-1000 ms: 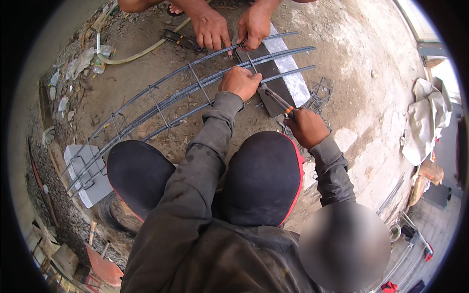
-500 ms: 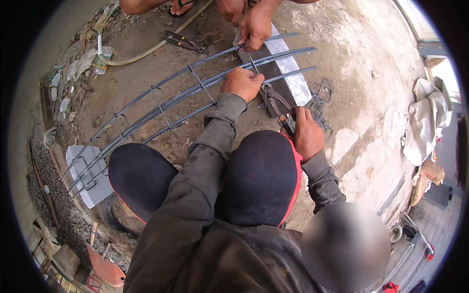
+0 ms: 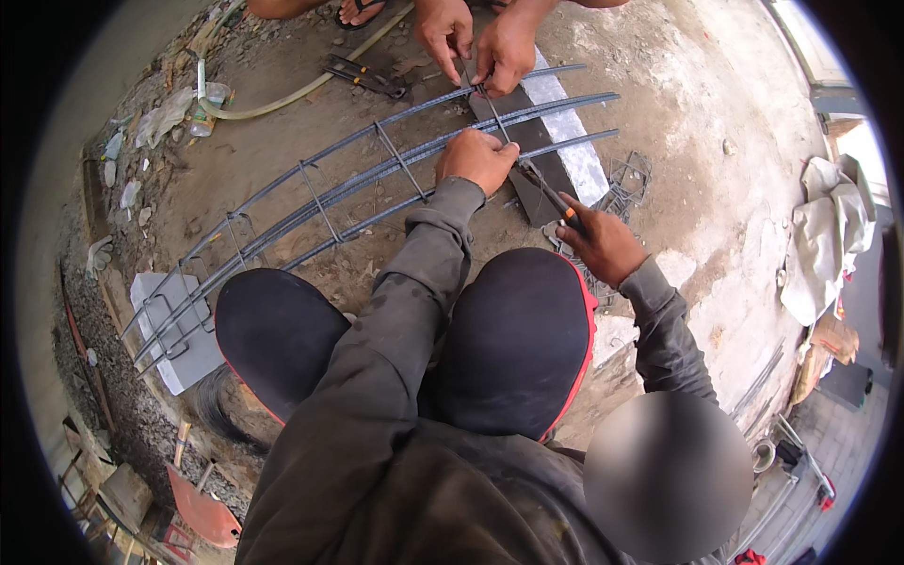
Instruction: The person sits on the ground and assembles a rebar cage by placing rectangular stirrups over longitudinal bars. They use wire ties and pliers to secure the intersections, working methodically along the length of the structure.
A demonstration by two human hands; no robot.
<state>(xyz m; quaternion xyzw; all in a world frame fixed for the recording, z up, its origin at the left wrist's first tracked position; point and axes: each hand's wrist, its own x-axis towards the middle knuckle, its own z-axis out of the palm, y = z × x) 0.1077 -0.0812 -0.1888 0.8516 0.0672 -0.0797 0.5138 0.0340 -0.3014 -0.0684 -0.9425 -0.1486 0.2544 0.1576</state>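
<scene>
A long rebar cage [image 3: 320, 201] of steel bars and wire stirrups lies in front of me. My left hand [image 3: 476, 160] is closed at its near bar, thumb and fingers pinching the near end of a stirrup [image 3: 499, 122]. My right hand [image 3: 607, 247] wraps round the orange-and-black handles of end-cutting pincers [image 3: 541, 186]. Their jaws meet the near bar just beside my left fingertips; whether wire is between them is too small to tell. Across the cage, a co-worker's two hands [image 3: 506, 55] work at the far end of the same stirrup.
Blocks [image 3: 568, 135] [image 3: 181, 363] prop up both cage ends. Loose bent stirrups [image 3: 626, 184] lie right of the pincers. Beyond the cage are a second pair of pliers [image 3: 365, 77] and a hose [image 3: 282, 99]. Coiled wire [image 3: 221, 414] sits by my left knee.
My right hand has swung the pincers round, bringing their jaws to the bar; the handles look closer together. My left hand keeps its hold. The co-worker's hands have moved apart slightly.
</scene>
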